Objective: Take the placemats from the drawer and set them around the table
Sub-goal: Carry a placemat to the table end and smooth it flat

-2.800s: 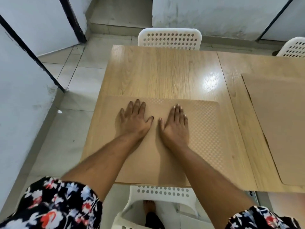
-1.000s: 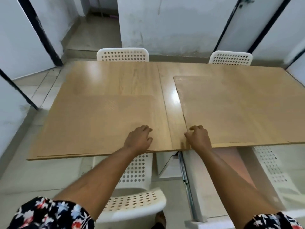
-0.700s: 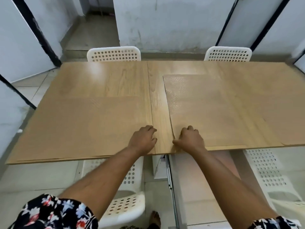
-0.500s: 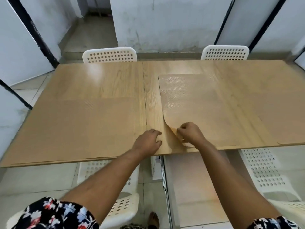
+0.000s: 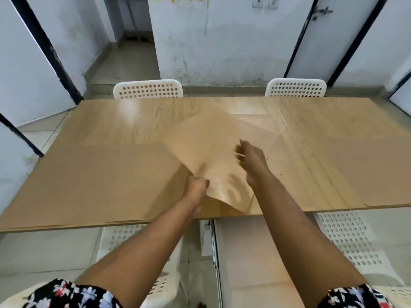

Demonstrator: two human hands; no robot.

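A tan placemat [image 5: 211, 147] is lifted off the wooden table [image 5: 133, 121], curling up and tilted toward the far side. My left hand [image 5: 196, 185] is shut on its near corner. My right hand [image 5: 251, 156] hovers over the raised sheet's right side with fingers spread and blurred, holding nothing. Another placemat [image 5: 100, 178] lies flat on the table's left half. Under and to the right of the lifted sheet, a further placemat [image 5: 333, 170] lies flat, and a dotted patch [image 5: 260, 123] of its surface shows.
Two white perforated chairs [image 5: 148, 90] [image 5: 295, 87] stand at the table's far side. Two more white chairs [image 5: 138, 241] [image 5: 347, 241] are tucked under the near edge by my arms. White walls and doors with black frames surround the room.
My right hand peeled up the near-left corner of the right-hand mat. Now my left hand grips that corner, the sheet is lifted high, and my right hand has moved forward over it.
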